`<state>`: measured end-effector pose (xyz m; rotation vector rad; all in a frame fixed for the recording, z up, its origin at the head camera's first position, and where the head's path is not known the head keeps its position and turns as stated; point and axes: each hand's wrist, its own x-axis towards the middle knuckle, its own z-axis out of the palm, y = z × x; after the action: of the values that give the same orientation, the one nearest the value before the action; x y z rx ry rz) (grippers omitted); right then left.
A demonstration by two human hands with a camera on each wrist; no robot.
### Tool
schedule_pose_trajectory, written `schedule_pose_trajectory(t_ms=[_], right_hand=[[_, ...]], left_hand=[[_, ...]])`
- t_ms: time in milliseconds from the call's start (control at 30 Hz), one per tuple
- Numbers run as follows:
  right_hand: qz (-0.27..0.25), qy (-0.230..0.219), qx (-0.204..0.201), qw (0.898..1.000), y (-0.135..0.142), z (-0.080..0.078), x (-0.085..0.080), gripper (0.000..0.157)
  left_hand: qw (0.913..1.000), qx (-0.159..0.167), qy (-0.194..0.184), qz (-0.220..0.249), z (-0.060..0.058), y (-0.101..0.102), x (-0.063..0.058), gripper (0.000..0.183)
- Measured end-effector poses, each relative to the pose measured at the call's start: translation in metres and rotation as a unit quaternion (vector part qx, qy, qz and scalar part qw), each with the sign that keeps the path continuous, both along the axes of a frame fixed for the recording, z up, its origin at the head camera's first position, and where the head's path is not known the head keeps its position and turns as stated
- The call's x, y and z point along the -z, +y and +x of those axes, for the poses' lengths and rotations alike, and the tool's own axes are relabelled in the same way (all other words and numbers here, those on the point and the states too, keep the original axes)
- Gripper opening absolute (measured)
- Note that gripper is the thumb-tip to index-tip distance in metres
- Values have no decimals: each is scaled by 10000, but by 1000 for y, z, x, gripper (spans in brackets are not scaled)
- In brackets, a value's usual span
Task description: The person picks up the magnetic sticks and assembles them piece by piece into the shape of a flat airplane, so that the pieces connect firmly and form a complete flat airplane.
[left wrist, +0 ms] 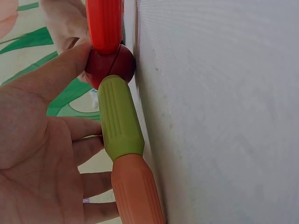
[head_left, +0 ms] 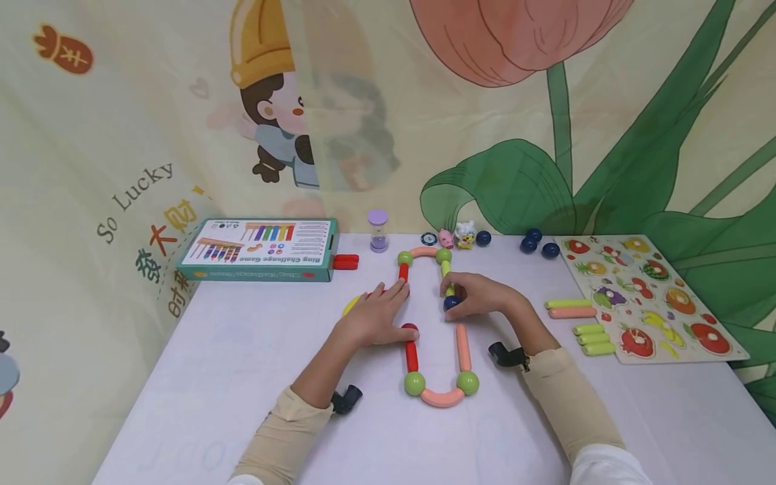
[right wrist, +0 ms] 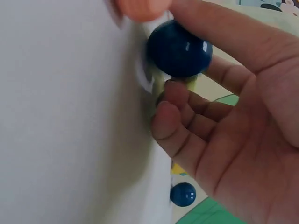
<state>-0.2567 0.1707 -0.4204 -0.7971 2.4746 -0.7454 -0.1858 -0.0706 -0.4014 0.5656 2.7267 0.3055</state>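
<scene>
Magnetic-looking sticks and balls form an elongated outline. My left hand [head_left: 372,320] spreads over its left side, thumb touching a dark red ball [left wrist: 110,66] above a red stick [head_left: 411,355]. Its fingers reach towards another red stick [head_left: 403,272] and partly hide a yellow piece [head_left: 350,306]. Between thumb and fingers, my right hand [head_left: 485,296] pinches a dark blue ball [right wrist: 179,49], at the lower end of a yellow-green stick [head_left: 446,271]. Below it lies a straight salmon stick [head_left: 463,347]. Green balls [head_left: 468,383] and curved salmon sticks [head_left: 442,399] make both ends.
A game box [head_left: 261,249] lies back left, red sticks [head_left: 346,262] beside it. A purple sand timer [head_left: 378,231], small figurines [head_left: 465,234] and loose blue balls [head_left: 529,244] stand along the back. At right are a fruit puzzle board [head_left: 655,303] and loose sticks [head_left: 570,304].
</scene>
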Motion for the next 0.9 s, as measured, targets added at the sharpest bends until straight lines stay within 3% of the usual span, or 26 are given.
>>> schedule_pose_trajectory(t_ms=[133, 400, 667, 800, 900], right_hand=[[-260, 55, 138, 9996, -3, 0, 2, 45], [-654, 643, 438, 9948, -6, -6, 8, 36], [-560, 774, 687, 9931, -8, -5, 5, 45], [-426, 846, 687, 9931, 12, -1, -6, 39], [-64, 918, 900, 9917, 46, 7, -19, 25]], left_hand=[[10000, -31, -1, 6, 0, 0, 0, 96], [10000, -56, -35, 27, 0, 1, 0, 96], [9999, -72, -91, 73, 1, 0, 0, 95], [9999, -57, -63, 98, 1, 0, -1, 94], [9999, -27, -53, 112, 2, 0, -2, 94]])
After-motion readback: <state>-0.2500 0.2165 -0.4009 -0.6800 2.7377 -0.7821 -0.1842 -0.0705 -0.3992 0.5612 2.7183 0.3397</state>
